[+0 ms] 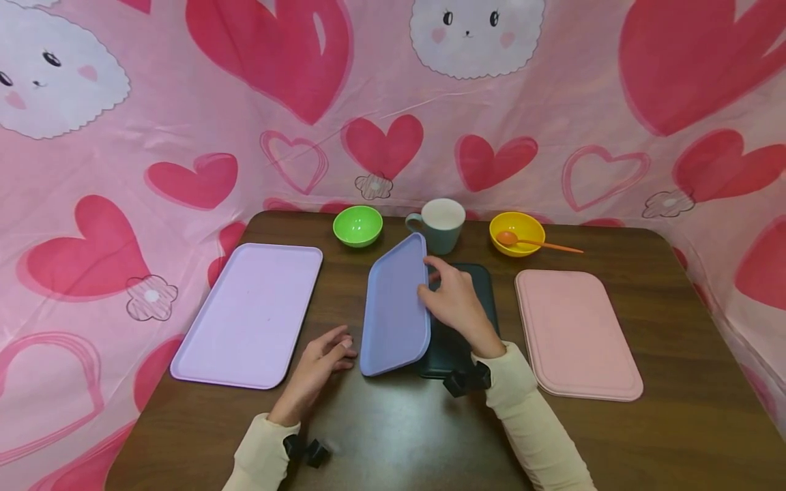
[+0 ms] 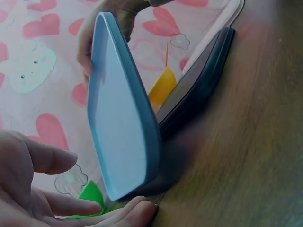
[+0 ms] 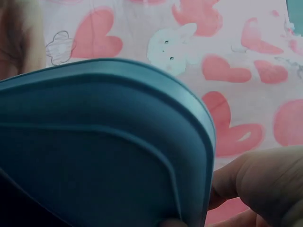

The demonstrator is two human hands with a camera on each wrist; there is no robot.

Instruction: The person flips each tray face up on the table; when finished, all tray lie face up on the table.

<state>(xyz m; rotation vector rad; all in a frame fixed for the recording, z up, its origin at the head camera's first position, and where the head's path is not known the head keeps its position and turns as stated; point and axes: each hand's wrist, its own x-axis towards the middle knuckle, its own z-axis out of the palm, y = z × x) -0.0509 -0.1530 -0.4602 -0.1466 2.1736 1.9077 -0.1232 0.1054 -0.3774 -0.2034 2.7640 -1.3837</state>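
My right hand [image 1: 457, 300] pinches the right edge of a blue tray [image 1: 393, 314], holding that side raised so the tray tilts with its inner face toward the left. Its underside fills much of the right wrist view, with my right thumb and fingers at the rim. A dark green tray [image 1: 457, 348] lies partly hidden behind the blue one and below my right wrist. Just left of the blue tray hovers or rests my left hand [image 1: 319, 361], fingers loosely extended and holding nothing. Between that hand and the table edge lies a lavender tray [image 1: 252, 314].
A pink tray [image 1: 577, 334] lies on the right of the brown table [image 1: 393, 436]. Along the back stand a green bowl [image 1: 358, 226], a grey-blue mug [image 1: 443, 235] and a yellow bowl [image 1: 517, 249] with an orange spoon [image 1: 546, 245]. A heart-printed cloth [image 1: 381, 82] hangs behind.
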